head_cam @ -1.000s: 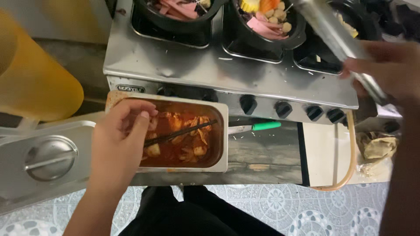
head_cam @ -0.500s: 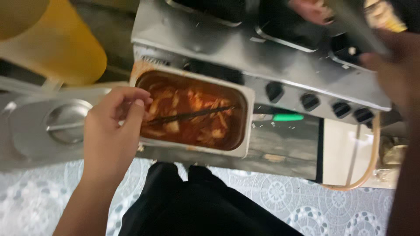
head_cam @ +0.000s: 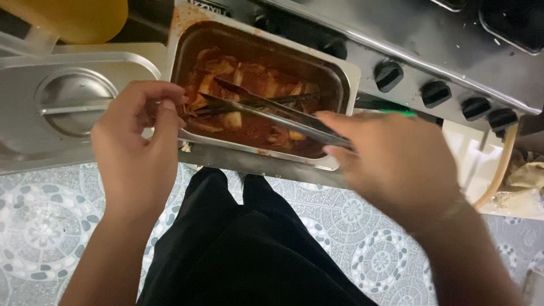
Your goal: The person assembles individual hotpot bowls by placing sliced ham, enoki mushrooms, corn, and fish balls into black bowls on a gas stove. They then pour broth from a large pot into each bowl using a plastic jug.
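The step in hand looks like picking food out of a sauce-filled pan with tongs. The right hand [head_cam: 396,164] is closed around the handle end of a pair of metal tongs [head_cam: 266,110], whose tips reach away from it, up and to its left, down among pale pieces of food in red sauce. The food lies in a rectangular steel pan [head_cam: 345,76] that sits just ahead of both hands, in front of a stove with black knobs [head_cam: 436,93]. The left hand [head_cam: 139,147] has its fingers curled over the pan's near left rim, gripping and steadying it. Beyond that hand, to its left, lies a steel lid [head_cam: 73,102] with a bar handle, and a yellow container [head_cam: 73,17] stands farther off. As a judgement, the next move calls for pinching the tongs shut on one piece and lifting without dripping sauce over the rim, while the left hand braces the pan.
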Tool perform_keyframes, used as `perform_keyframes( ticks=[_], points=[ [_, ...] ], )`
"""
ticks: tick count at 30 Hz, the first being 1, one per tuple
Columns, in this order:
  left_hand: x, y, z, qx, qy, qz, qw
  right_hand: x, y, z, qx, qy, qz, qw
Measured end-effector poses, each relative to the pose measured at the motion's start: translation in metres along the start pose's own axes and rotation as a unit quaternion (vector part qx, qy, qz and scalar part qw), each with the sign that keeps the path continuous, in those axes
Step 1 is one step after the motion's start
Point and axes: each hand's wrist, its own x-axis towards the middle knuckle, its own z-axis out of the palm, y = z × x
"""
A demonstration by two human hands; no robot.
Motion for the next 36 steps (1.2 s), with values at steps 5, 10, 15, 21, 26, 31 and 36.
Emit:
perform_keyframes(
  ticks=[5, 10, 15, 21, 26, 31, 36],
  points=[
    [0.003, 0.003, -0.004, 0.001, 0.000, -0.001, 1.000, 0.017, -0.041, -0.011, 0.015, -0.062, -0.002, 0.998],
    [0.006, 0.002, -0.004, -0.032, 0.005, 0.000, 0.999, 0.010, -0.029, -0.016, 0.112, 0.010, 0.000, 0.994],
    [0.011, 0.002, -0.005, -0.044, -0.005, 0.000, 0.999, -0.002, -0.011, -0.019, 0.154, -0.035, 0.048, 0.986],
    [0.012, 0.007, -0.001, -0.039, -0.008, -0.030, 0.999, 0.011, -0.031, -0.001, 0.155, 0.068, -0.029, 0.985],
    [0.014, 0.009, -0.002, -0.049, -0.007, -0.046, 0.998, 0.015, -0.028, 0.005, 0.185, 0.085, -0.018, 0.979],
    [0.016, 0.006, -0.006, -0.054, -0.010, -0.023, 0.998, 0.000, -0.008, 0.001, 0.223, -0.001, 0.075, 0.972],
    [0.019, 0.005, -0.008, -0.076, -0.005, -0.022, 0.997, -0.008, 0.010, 0.006, 0.352, 0.068, 0.027, 0.933]
  ],
)
